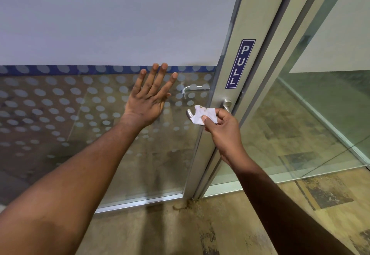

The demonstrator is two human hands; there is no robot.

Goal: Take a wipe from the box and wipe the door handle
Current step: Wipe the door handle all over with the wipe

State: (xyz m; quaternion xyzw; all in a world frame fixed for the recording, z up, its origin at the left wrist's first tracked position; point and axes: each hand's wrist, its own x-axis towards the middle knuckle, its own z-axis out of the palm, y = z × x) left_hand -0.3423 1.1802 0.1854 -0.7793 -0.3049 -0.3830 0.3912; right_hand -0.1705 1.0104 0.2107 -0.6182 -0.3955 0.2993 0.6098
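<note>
While the left hand (149,98) is spread flat with fingers wide against the glass door (60,114), holding nothing, whether the palm actually touches the pane cannot be told from this angle. Frosted dots on the glass blur what lies behind it, though a second lever (193,89) on the far side shows dimly through. Further right, the metal door handle (188,114) is mostly covered: only its rounded free end and the stub (226,104) at the door frame (238,34) show. Over its middle lies the white wipe (204,115), crumpled and flecked with brown specks, pinched between thumb and fingertips of the right hand (222,124), which is closed around it. A blue PULL sticker (240,63) sits on the frame above. No wipe box is in view.
</note>
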